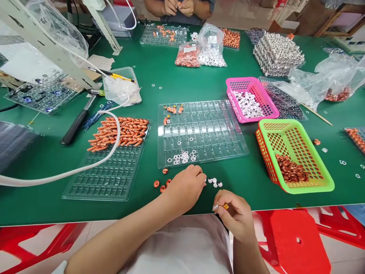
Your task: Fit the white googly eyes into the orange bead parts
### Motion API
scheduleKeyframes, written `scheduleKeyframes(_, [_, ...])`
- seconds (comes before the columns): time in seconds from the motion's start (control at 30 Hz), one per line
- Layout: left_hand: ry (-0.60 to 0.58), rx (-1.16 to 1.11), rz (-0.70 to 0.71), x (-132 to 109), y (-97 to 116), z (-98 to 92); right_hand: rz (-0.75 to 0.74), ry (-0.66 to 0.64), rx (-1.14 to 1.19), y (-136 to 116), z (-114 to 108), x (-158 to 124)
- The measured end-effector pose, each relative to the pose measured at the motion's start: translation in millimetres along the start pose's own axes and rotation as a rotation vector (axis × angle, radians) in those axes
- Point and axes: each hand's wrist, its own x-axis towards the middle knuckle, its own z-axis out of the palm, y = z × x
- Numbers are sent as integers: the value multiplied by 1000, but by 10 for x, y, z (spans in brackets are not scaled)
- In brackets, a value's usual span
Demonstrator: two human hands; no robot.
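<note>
My left hand (186, 186) rests on the green table (51, 160) near its front edge, fingers curled down beside a few small white discs (215, 182). Orange rings (160, 183) lie just left of it. My right hand (235, 215) is closed in a pinch on a small orange part (225, 206) above the table edge. A clear compartment tray (199, 131) lies just beyond both hands, with orange parts in its top left cells and white rings (184, 156) at its near edge.
A second clear tray (111, 175) with rows of orange parts sits left, a white hose across it. A green basket (293, 154) of copper rings and a pink basket (251, 99) of white discs stand right. A hammer (76, 121) lies left. Another person's hands (178, 7) work at the far edge.
</note>
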Motion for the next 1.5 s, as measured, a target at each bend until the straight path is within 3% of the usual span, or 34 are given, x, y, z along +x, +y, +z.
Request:
scheduleKeyframes(0.27, [-98, 196, 68, 19, 32, -25, 30, -2, 4, -3, 18, 8])
scheduleKeyframes(0.47, [-86, 136, 23, 88, 41, -54, 38, 1, 4, -1, 7, -11])
scheduleKeyframes(0.7, [-21, 110, 89, 73, 19, -44, 34, -7, -5, 10, 7, -11])
scheduleKeyframes(0.8, [54, 15, 88, 3, -11, -28, 10, 62, -25, -7, 17, -1])
scheduleKeyframes(0.93, [135, -290, 60, -132, -7, -46, -40, 135, -195, -74, 66, 40])
scheduleKeyframes(1.07, [159, -553, -69, -243, 34, -66, -120, 28, -315, -137, 151, 104])
scheduleKeyframes(1.2, [188, -641, -169, -309, 32, -64, -172, -29, -380, -150, 220, 157])
scheduleKeyframes(1.5, [169, -701, -145, -441, -91, -164, -414, -206, -510, -108, 180, 216])
